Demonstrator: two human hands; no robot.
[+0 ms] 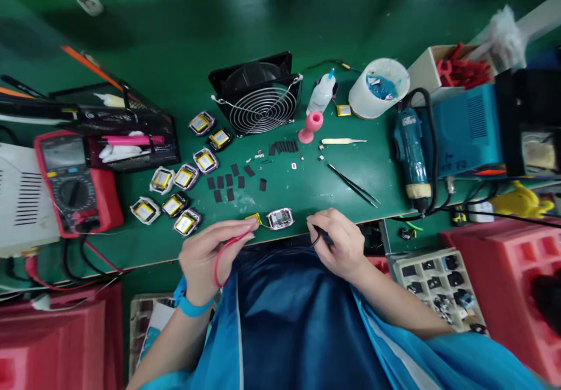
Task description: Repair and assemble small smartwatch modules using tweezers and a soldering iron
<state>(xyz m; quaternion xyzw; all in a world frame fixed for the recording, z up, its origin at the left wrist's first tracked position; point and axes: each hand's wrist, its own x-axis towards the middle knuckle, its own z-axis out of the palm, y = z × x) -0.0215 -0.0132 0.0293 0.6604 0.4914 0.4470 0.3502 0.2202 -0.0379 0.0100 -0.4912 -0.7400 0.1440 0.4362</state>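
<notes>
My left hand (208, 252), with a blue wrist strap, is closed on a red test lead (218, 267). Its fingertips meet a small yellow battery (253, 218); whether they pinch it too I cannot tell. A thin wire runs from the battery to an open watch-like device (279, 218), its circuit board showing, at the bench's front edge. On the right of this device, my right hand (339, 241) is closed around a black test lead (316, 237), apart from the device. The tips of both leads are hidden by the fingers. A red multimeter (72, 188) stands at the left.
Several similar devices with batteries (186, 175) sit left of small black pads (230, 180). Behind are a fan (263, 109), a bottle (322, 93) and a white tub (368, 100). Tweezers (353, 185) lie at right, near an electric screwdriver (412, 156). A parts tray (432, 255) is lower right.
</notes>
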